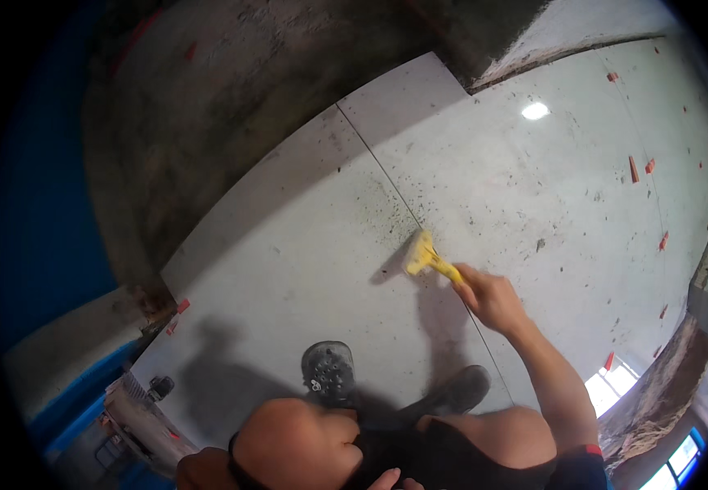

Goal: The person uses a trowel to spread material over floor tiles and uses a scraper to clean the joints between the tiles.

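Note:
My right hand (488,298) grips the handle of a yellow scraper (421,255), whose head is over the thin joint between two pale floor tiles (370,212). Dark crumbs and specks lie scattered around that joint, mostly beyond the scraper. Only the fingertips of my left hand (390,482) show at the lower edge, slightly apart, near my bare left knee (284,437); they appear to hold nothing. My feet in dark clogs (328,367) are on the tiles below the scraper.
Red tile wedges (633,169) stand along the right tiles and at the left edge. Rough dark concrete (207,106) borders the tiles at the back left, beside a blue surface (44,220). A pale wall base (550,37) is at the back right.

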{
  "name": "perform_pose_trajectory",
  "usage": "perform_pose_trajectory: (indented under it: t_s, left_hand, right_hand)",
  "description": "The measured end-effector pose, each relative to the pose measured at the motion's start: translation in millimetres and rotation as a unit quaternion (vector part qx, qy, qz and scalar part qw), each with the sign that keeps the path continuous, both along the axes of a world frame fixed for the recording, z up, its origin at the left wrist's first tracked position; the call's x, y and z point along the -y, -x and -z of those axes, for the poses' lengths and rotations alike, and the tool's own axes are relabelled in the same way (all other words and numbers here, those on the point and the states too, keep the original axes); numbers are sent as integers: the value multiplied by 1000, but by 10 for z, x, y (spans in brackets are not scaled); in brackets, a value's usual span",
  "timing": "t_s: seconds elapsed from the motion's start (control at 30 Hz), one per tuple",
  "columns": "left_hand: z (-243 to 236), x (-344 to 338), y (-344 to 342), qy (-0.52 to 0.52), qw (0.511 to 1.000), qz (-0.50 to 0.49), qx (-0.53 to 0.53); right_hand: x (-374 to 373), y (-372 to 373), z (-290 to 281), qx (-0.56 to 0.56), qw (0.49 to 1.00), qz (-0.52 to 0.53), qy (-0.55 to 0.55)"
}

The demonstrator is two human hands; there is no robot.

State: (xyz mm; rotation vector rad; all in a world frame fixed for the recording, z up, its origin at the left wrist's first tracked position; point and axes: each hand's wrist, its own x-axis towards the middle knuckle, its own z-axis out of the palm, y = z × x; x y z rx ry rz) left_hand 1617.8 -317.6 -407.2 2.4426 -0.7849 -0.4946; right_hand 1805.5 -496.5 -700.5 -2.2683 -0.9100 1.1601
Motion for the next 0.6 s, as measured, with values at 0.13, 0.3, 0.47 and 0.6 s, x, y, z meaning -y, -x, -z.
perform_pose_trajectory:
  t_s: [0.13,0.3,0.47,0.6]
  left_hand:
    - [98,42,73,3,1000,-1,-23]
    - [64,-29,16,-2,999,-32,-8]
    - [115,-27,17,12,998,-18,-51]
    - [91,-65,81,14,998,-34,-46]
  right_hand:
    - [-84,-206,-41,1,999,-33,-4]
    - [286,-66,-94,0,1000,-22,7]
    - [-486,-367,-116,-20,999,-27,19]
    - [77,-158,-92,-1,998,-59,21]
